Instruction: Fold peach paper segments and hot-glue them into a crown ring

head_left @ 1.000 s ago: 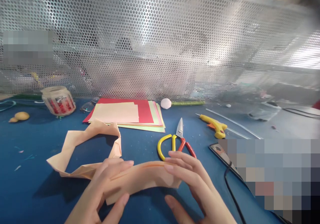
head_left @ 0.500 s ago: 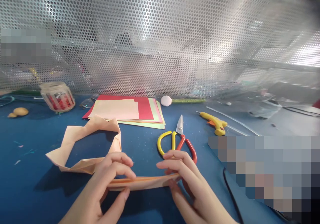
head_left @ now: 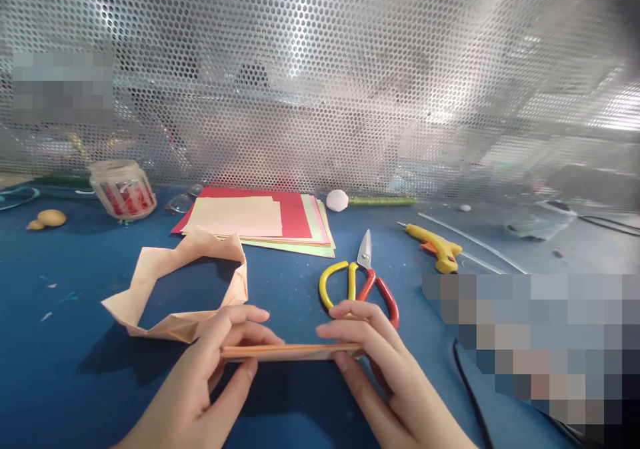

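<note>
Between the folded paper ring (head_left: 141, 282) and scissors (head_left: 367, 261), a bare lane of tabletop (head_left: 285, 285) runs from the paper stack (head_left: 235, 217) to the folded strip (head_left: 295, 352); the scissors' handles obstruct just beyond the right hand (head_left: 393, 372), the ring just beyond the left hand (head_left: 203, 379); a mesh screen (head_left: 300, 89) walls off the far edge, a glue gun (head_left: 439, 244) obstructs toward the right edge

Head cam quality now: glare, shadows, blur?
Head view: pale glare streaks on the perforated metal screen; head view: dark shadow on the blue table below the folded paper ring; head view: far right looks smeared, mosaic blocks mask upper left and lower right; head view: scissors and paper strip fairly clear.
</note>
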### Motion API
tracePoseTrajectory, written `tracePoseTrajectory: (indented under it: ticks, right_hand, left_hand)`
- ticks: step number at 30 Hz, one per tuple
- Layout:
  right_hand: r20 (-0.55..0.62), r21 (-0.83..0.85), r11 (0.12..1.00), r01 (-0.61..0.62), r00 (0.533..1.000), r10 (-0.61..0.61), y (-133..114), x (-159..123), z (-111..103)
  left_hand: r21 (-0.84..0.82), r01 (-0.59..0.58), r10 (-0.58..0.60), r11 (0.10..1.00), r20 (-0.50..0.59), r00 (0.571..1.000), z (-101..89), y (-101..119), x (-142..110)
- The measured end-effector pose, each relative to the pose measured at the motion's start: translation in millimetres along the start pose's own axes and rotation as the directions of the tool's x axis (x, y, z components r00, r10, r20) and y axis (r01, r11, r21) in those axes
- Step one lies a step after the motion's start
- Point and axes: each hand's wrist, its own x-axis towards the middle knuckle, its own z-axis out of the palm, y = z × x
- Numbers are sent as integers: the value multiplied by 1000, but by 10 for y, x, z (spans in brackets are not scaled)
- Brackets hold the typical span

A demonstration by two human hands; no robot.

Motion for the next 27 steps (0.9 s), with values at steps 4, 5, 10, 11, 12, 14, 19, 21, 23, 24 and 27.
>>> tracePoseTrajectory:
  ticks: [4, 5, 10, 11, 12, 14, 19, 21, 23, 24, 27]
  right_hand:
    - [-4, -17, 1000, 18, 1000, -18, -7, 15, 2]
    - [-3, -19, 999, 27, 1000, -27, -8, 18, 4]
    - [-3, -7, 1000, 5, 1000, -5, -9, 2, 12]
    - [-14, -9, 1000, -11, 1000, 11, -7, -5, 12]
    - [-25, -10, 1000, -29, 999, 29, -4, -12, 12]
    - [-37, -3, 998, -61, 998, 60, 5, -21, 15]
    - [-19, 66, 994, -84, 996, 85, 26, -19, 40]
    - [-33, 123, 982, -144, 988, 149, 35, -21, 54]
    - [-28, 181, 956, -230, 971, 239, 46, -28, 65]
    - [-5, 206, 938, -277, 959, 284, 51, -33, 70]
    - [86, 263, 887, -379, 925, 370, 66, -45, 73]
  left_hand:
    - [-11, -32, 32, 999, 3, 999, 31, 6, -2]
    - [-8, -44, 44, 999, 0, 999, 37, 1, -3]
    - [54, -105, 105, 993, 5, 994, 24, -67, 5]
    - [48, -103, 102, 993, 18, 995, 17, -78, 8]
    - [43, -95, 94, 995, 28, 995, 10, -84, 12]
    - [30, -62, 62, 998, 28, 998, -1, -68, 17]
    - [118, -9, 4, 993, 36, 999, -39, 64, 49]
    - [200, -47, 39, 979, 42, 998, -75, 73, 76]
    - [254, -116, 109, 960, 41, 993, -114, 33, 106]
    - [265, -160, 156, 951, 36, 987, -129, 1, 120]
    - [286, -249, 253, 925, 22, 967, -142, -70, 142]
